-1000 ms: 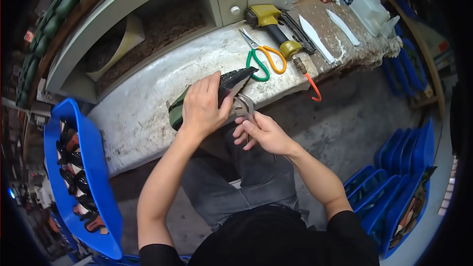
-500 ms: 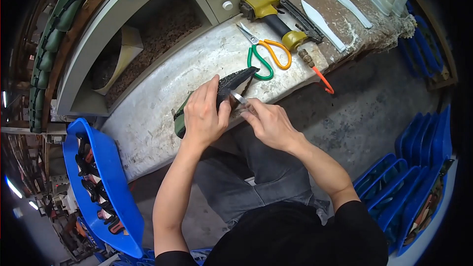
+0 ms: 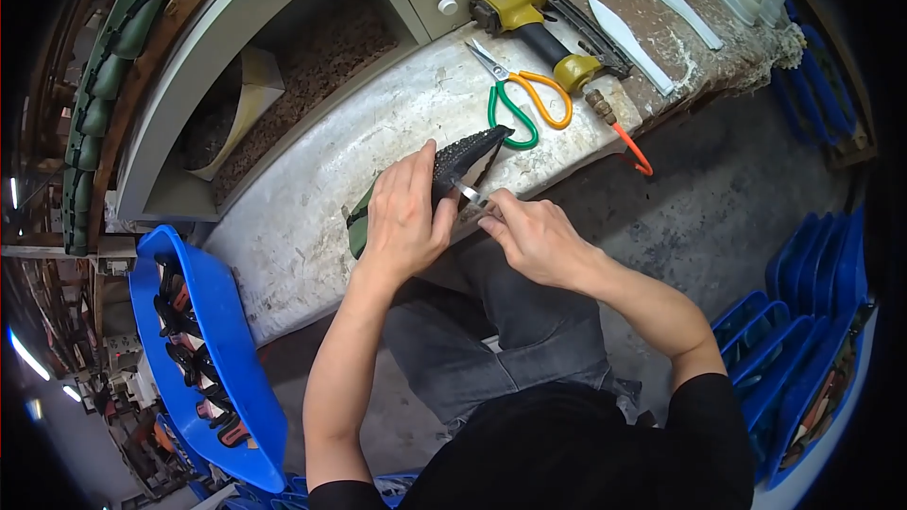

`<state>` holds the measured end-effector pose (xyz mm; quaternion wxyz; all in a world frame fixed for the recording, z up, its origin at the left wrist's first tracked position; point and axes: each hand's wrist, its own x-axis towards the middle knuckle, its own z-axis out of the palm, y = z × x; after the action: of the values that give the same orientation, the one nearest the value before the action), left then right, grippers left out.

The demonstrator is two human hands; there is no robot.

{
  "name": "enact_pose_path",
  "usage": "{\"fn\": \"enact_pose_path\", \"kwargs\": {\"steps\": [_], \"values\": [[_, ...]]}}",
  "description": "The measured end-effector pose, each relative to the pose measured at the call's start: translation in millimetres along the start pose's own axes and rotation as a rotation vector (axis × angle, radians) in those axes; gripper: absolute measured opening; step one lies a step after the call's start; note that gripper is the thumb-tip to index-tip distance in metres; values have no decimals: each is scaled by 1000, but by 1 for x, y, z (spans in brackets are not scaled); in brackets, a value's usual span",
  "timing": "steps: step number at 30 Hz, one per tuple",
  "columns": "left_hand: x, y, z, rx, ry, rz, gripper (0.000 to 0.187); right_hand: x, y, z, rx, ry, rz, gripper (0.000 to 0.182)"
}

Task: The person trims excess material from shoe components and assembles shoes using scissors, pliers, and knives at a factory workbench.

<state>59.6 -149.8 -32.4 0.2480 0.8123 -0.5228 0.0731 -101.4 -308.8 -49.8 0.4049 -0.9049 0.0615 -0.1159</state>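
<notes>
The scene is covered by a single camera, worn on the head and faced forward and steeply down. The tabletop (image 3: 288,227) is viewed from above its near edge, close enough that both forearms (image 3: 345,368) are taken in, with the left hand (image 3: 404,212) and right hand (image 3: 543,241) framed near the middle. Below that edge the lap (image 3: 491,354) is included.

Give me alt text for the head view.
Left hand steadies a black and green shoe piece over a whitish bench; right hand holds a silver metal tool at its side. Beyond lie scissors with green and orange handles and a yellow, black air tool.
</notes>
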Motion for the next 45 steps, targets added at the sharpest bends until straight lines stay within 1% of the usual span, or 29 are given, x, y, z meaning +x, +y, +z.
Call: {"fn": "enact_pose_path", "kwargs": {"steps": [1,5,6,10,11,15,16,20,23,26,31,35,41,45], "values": [[1,0,-1,4,-7,5,65,1,2,1,7,6,3,17],[10,1,-10,-112,-180,-115,59,6,13,11,-71,33,15,16],[13,0,-11,-100,-173,-115,59,8,14,10,-67,37,2,16],[18,-10,-17,-378,-324,-314,51,5,6,12,-12,27,55,16],[17,-9,-18,-375,-333,-312,51,3,6,11,-5,31,61,16],[19,-8,-22,-350,-384,-287,49,2,9,-1,249,0,-7,16],[16,-6,-23,-348,-386,-291,49,1,8,-1,254,-3,-7,16],[16,-2,-21,-252,-350,-255,49,-1,5,-2,62,-53,81,18],[6,-3,-16,-266,-350,-298,48,-4,3,9,89,-56,112,18],[20,-4,-15,-266,-354,-283,47,0,8,13,109,0,147,19],[19,-1,-17,-293,-385,-323,46,-5,18,22,278,26,82,21],[13,5,-12,-194,-301,-296,45,-8,13,7,69,31,82,23],[26,9,-14,-180,-342,-355,44,0,18,17,63,53,124,24],[26,11,-9,-125,-347,-404,47,-6,18,18,156,16,176,21]]}}
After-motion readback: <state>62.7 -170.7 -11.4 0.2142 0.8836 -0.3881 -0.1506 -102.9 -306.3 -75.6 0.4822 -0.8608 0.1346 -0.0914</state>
